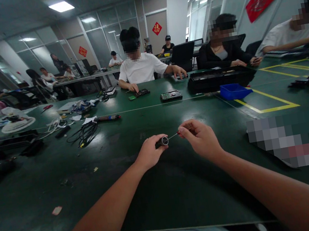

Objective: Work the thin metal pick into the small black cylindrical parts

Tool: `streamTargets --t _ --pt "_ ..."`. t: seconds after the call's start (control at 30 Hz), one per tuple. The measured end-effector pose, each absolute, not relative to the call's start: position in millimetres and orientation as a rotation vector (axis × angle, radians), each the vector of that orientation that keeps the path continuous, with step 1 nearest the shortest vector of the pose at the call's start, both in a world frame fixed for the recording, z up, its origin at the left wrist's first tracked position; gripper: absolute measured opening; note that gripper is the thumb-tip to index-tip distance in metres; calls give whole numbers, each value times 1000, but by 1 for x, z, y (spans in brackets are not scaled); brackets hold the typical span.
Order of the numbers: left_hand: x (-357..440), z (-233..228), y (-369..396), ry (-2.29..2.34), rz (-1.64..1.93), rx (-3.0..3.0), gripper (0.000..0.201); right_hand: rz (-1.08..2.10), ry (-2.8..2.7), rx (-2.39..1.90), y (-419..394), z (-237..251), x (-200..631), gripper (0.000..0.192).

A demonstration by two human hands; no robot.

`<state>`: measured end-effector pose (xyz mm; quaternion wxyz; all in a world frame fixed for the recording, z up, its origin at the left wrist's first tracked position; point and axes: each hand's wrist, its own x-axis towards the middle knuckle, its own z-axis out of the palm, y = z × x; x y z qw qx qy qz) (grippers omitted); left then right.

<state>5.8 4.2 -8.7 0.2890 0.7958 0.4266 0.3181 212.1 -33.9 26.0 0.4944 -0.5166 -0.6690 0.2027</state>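
My left hand (pixel 150 153) is closed around a short dark cylinder (pixel 164 141) whose round, pale-rimmed end faces me. A small screwdriver (pixel 173 135) with a thin metal shaft and a reddish part near the fingers is pinched in my right hand (pixel 202 138). Its shaft points left and reaches the cylinder's rim; I cannot tell whether the tip is inside or only beside it. Most of the screwdriver's handle is hidden by my fingers. Both hands are just above the green table (pixel 134 202).
Ahead lie a hard drive (pixel 171 96), a blue bin (pixel 234 91) and a long black housing (pixel 221 78). Cables (pixel 86 133), a pen-like tool (pixel 108 118) and a white fan (pixel 18 122) are on the left. Across the table a person (pixel 143 67) handles a green circuit board (pixel 133 97).
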Motion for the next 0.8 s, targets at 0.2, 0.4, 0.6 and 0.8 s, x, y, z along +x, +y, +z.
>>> streamTargets --t 0.2,0.4,0.6,0.8 --pt "5 -4 4 1139 849 2124 37 490 -1555 -1278 -31 27 213 26" --pt "4 -3 4 1134 844 2143 36 545 -1483 -1264 -27 22 215 30" --pt "1 -6 6 1146 844 2140 37 599 -1509 -1266 -32 26 213 30" --pt "0 -8 7 1162 873 2148 39 661 -1548 -1173 -35 26 211 26"
